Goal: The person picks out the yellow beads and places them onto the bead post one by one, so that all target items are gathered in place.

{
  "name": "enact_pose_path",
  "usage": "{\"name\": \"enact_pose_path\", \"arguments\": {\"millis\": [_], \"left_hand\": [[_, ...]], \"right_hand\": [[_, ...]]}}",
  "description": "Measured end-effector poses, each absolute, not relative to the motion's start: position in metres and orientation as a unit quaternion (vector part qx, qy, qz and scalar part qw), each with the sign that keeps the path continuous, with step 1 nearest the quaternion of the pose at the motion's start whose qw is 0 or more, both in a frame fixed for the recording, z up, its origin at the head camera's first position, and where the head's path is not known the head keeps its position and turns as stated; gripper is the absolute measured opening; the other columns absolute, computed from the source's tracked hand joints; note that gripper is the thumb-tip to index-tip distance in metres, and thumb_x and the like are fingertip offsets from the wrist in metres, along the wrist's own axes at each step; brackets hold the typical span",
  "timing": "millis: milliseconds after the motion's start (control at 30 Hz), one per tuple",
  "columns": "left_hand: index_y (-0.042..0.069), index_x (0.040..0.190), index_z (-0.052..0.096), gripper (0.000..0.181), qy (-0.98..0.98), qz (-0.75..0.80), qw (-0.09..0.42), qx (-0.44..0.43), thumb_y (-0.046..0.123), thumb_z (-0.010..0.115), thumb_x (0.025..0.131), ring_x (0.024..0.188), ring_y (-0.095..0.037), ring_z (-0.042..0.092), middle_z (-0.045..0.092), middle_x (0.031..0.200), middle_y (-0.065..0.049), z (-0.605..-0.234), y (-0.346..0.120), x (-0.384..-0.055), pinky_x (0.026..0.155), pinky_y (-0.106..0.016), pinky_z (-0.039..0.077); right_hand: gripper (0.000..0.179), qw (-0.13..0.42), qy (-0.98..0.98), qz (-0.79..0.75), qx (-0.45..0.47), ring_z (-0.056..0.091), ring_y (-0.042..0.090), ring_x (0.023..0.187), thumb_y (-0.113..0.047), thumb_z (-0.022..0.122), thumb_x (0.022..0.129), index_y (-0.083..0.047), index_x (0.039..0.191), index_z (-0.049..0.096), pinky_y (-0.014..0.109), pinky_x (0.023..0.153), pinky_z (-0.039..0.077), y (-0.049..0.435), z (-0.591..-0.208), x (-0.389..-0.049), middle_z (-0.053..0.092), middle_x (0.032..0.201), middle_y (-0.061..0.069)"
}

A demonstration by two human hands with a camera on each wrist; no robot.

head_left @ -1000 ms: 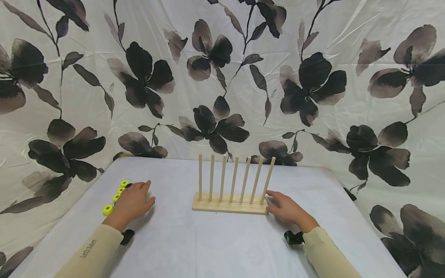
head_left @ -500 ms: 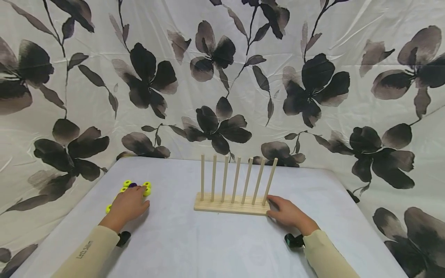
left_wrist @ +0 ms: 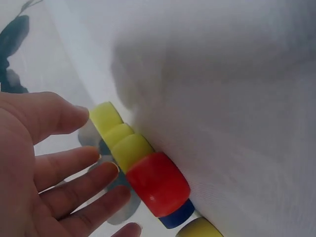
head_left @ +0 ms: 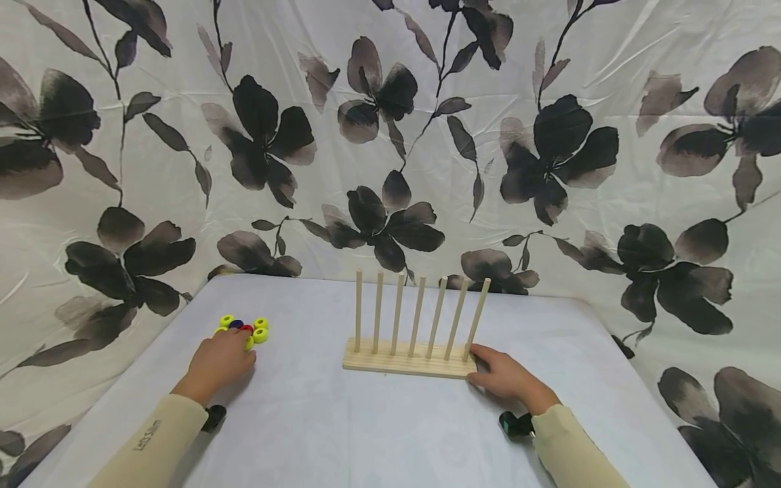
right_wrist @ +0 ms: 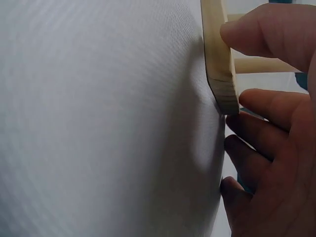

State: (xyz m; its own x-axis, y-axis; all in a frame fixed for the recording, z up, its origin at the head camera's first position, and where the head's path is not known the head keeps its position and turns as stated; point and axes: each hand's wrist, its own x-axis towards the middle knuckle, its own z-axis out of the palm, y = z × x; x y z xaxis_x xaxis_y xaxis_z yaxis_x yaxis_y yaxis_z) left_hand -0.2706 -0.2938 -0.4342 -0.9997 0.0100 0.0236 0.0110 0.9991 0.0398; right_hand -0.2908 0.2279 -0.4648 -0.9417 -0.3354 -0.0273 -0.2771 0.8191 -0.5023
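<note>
My left hand [head_left: 219, 359] reaches over a cluster of ring-shaped beads on the left of the table, hiding some of them. Yellow beads [head_left: 260, 335], a dark blue one [head_left: 236, 324] and a red one [head_left: 247, 329] show around its fingers. In the left wrist view the fingers are loosely bent and spread, with fingertips close to the red bead [left_wrist: 158, 185] and nothing between thumb and fingers. A wooden stand [head_left: 409, 366] with several upright pegs is at mid-table. My right hand [head_left: 503, 371] holds its right end, thumb at the front and index finger at the end face.
A white cloth covers the table [head_left: 366, 434], whose far edge meets a hanging floral sheet [head_left: 451, 163]. The pegs [head_left: 399, 312] rise well above the base. A dark wrist camera [head_left: 213, 418] sits at the left cuff, another [head_left: 515, 423] at the right.
My left hand has drawn back toward me and slightly left, uncovering the red bead and yellow beads on the right of the cluster. The right hand stays at the stand's end.
</note>
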Motion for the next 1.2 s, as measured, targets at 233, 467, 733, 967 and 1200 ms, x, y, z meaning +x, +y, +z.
{"name": "enact_pose_path", "arguments": {"millis": [233,467,733,967,1200], "left_hand": [[-0.009,0.107,0.063,0.033,-1.0,-0.009,0.009,-0.003,0.018,0.064,0.087,0.088,-0.037,0.058,0.063,0.096,-0.022,-0.433,-0.295,-0.272,0.081,-0.058,0.05],[-0.008,0.106,0.064,0.031,-1.0,0.001,0.012,-0.004,0.017,0.066,0.088,0.09,-0.036,0.058,0.064,0.096,-0.02,-0.435,-0.294,-0.278,0.081,-0.057,0.051],[-0.01,0.106,0.063,0.034,-1.0,-0.001,0.006,0.017,0.017,0.069,0.087,0.093,-0.039,0.056,0.062,0.1,-0.024,-0.431,-0.293,-0.277,0.083,-0.057,0.05],[-0.011,0.104,0.063,0.031,-0.999,-0.015,-0.003,0.032,0.015,0.068,0.088,0.09,-0.039,0.057,0.062,0.096,-0.024,-0.429,-0.293,-0.281,0.083,-0.056,0.051],[-0.014,0.106,0.06,0.037,-0.998,-0.051,-0.008,0.046,0.014,0.07,0.085,0.088,-0.037,0.057,0.061,0.097,-0.025,-0.433,-0.297,-0.286,0.084,-0.056,0.051]], "right_hand": [[0.064,0.06,0.951,-0.257,-0.16,0.041,0.037,0.138,-0.029,0.063,0.09,-0.002,0.144,0.043,0.052,0.113,0.035,0.228,-0.465,-0.29,0.046,0.147,0.018],[0.065,0.064,0.953,-0.251,-0.158,0.041,0.039,0.137,-0.032,0.064,0.091,-0.001,0.144,0.043,0.053,0.112,0.035,0.228,-0.463,-0.288,0.046,0.147,0.019],[0.066,0.071,0.95,-0.262,-0.153,0.04,0.038,0.138,-0.033,0.064,0.091,-0.002,0.145,0.042,0.053,0.113,0.034,0.227,-0.463,-0.289,0.045,0.148,0.019],[0.065,0.07,0.949,-0.269,-0.152,0.04,0.038,0.138,-0.032,0.064,0.091,-0.002,0.145,0.042,0.053,0.113,0.034,0.229,-0.465,-0.29,0.045,0.148,0.019],[0.065,0.069,0.948,-0.27,-0.15,0.039,0.038,0.139,-0.033,0.064,0.091,-0.002,0.145,0.042,0.053,0.113,0.034,0.229,-0.465,-0.289,0.044,0.149,0.018]]}}
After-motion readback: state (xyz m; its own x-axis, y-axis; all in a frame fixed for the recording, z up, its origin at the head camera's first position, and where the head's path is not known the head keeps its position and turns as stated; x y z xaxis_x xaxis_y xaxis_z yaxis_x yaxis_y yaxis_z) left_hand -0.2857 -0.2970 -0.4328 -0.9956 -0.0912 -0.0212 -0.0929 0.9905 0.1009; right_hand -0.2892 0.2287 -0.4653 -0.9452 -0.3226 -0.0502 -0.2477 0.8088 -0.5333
